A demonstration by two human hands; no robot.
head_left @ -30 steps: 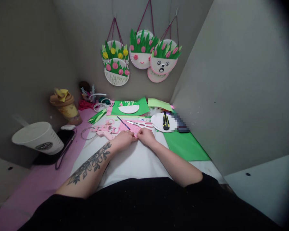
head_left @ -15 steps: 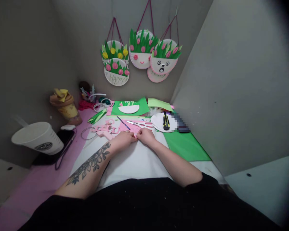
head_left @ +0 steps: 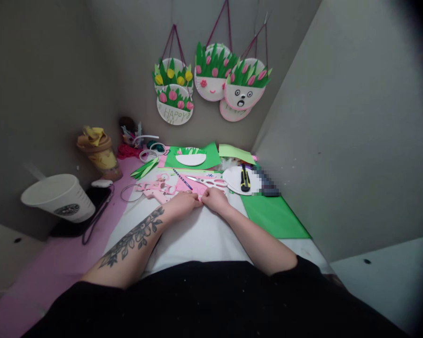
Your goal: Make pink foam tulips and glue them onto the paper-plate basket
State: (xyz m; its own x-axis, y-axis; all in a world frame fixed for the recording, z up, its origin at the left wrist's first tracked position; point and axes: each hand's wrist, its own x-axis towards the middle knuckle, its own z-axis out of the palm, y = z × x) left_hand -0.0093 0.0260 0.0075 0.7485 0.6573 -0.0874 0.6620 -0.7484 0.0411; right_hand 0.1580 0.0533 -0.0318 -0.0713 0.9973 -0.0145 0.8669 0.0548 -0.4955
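Pink paper piece (head_left: pixel 193 190), mid-table, is pinched flat between left hand (head_left: pixel 184 203) and right hand (head_left: pixel 215 200) (fingertips meeting), apparently steadying it; scissors (head_left: pixel 207 181) lie just beyond.

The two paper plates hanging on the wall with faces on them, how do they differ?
The smiling plate has a small pink mouth and a pink flower on its cheek; the surprised plate has round black-and-white eyes and an open black mouth. The smiling plate hangs higher and further left; the surprised plate overlaps its right edge and covers most of another plate behind. Both are white, topped with green paper grass and pink tulips, and hang from dark red cords.
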